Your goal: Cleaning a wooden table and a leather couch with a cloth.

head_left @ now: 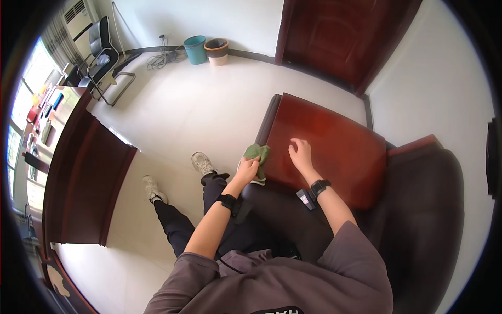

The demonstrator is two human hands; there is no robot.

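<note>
My left hand (248,169) grips a green cloth (257,152) with a pale edge, beside the left edge of a reddish-brown wooden side table (334,141). Part of the cloth is hidden under the fingers. Over the polished tabletop is my right hand (300,155), holding nothing, its fingers loosely curved and the thumb apart. Whether it touches the wood I cannot tell. Each wrist wears a black band with a small device on it.
I sit on a dark leather sofa (418,225) against the table. A large wooden desk (78,178) with items on it stands at left, an office chair (102,57) behind it. Two bins, one teal (195,51) and one brown-and-cream (217,52), stand near a closed door (340,42).
</note>
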